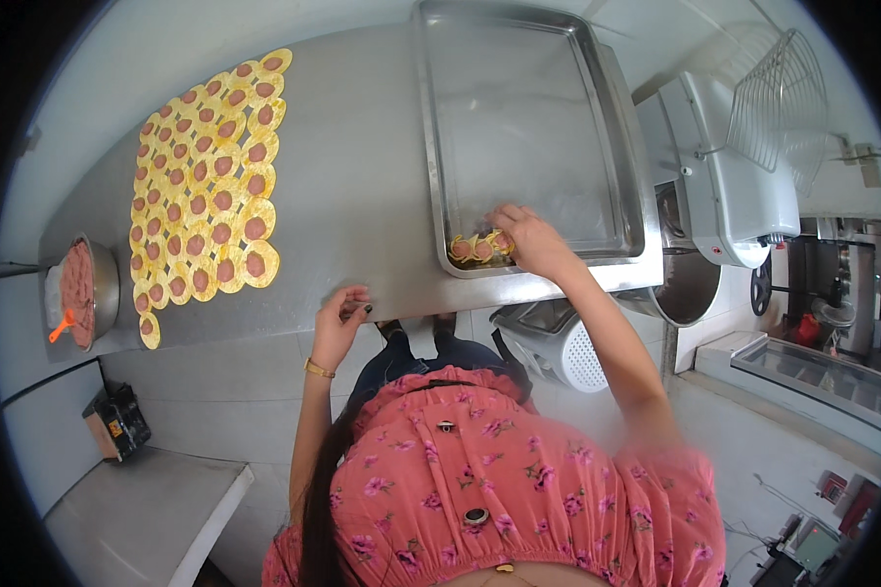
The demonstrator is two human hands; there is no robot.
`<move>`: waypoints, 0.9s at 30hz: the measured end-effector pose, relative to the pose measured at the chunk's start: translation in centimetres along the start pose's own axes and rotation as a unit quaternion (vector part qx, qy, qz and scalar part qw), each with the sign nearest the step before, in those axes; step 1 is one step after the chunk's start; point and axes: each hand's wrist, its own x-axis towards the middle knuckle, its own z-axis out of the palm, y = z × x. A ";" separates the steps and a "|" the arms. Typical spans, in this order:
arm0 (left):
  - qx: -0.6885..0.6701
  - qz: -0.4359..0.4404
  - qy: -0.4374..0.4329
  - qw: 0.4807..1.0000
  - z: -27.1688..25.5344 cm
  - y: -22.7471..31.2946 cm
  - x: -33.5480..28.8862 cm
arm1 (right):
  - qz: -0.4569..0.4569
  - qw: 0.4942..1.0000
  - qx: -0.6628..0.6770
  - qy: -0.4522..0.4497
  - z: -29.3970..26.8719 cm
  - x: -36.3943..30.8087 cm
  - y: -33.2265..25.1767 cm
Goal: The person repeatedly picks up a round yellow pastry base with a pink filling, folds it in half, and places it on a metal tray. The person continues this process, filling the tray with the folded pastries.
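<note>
My right hand (538,245) reaches into the near left corner of a large metal tray (519,117). Its fingers are closed on a small filled yellow dumpling (502,241), mostly hidden by them. Beside it, touching the tray's near wall, sit other dumplings (463,248) with pink filling showing on top. My left hand (342,315) hovers at the table's front edge, empty, with fingers loosely bent and thumb apart. Rows of round yellow dough wrappers (205,186), each with a ball of pink filling, lie overlapping on the left of the metal table (362,176).
A metal bowl (105,292) of pink filling with an orange-handled utensil (64,326) stands at the far left. Right of the table is a white mixer (719,166) with a wire guard and metal bowl (690,289). A white perforated bin (558,347) stands below the table edge.
</note>
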 end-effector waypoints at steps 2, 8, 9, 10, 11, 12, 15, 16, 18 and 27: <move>0.006 0.009 0.001 1.000 -0.5 -0.2 -0.2 | 0.016 0.999 -0.017 -0.048 0.7 0.7 -0.3; 0.002 0.010 -0.001 1.000 -1.9 -0.6 -0.5 | 0.160 0.987 0.033 -0.008 1.6 0.0 -0.4; -0.004 0.019 0.004 1.000 -2.0 -0.7 -0.4 | 0.186 0.982 0.041 -0.006 1.9 -0.1 -0.4; -0.007 0.016 0.001 1.000 -2.0 -0.8 -0.4 | 0.212 0.976 0.049 -0.004 2.1 -0.1 -0.5; -0.010 0.014 -0.003 1.000 -2.1 -0.9 -0.3 | 0.239 0.969 0.058 -0.001 2.3 -0.2 -0.6; -0.012 0.008 -0.005 1.000 -2.2 -0.9 -0.2 | 0.249 0.966 0.068 0.002 2.5 -0.3 -0.7; -0.027 0.004 -0.024 0.999 -2.3 -1.2 0.1 | 0.295 0.949 0.113 -0.007 2.2 -0.2 -0.7; -0.024 0.006 -0.030 0.999 -2.3 -1.2 0.3 | 0.320 0.937 0.138 -0.024 1.8 0.0 -0.6; -0.019 -0.022 -0.037 0.999 -2.4 -1.2 0.6 | 0.349 0.922 0.156 -0.063 0.8 0.2 -0.3; -0.043 -0.020 -0.056 0.997 -2.8 -1.3 1.0 | 0.215 0.972 0.095 -0.031 0.7 0.2 -0.6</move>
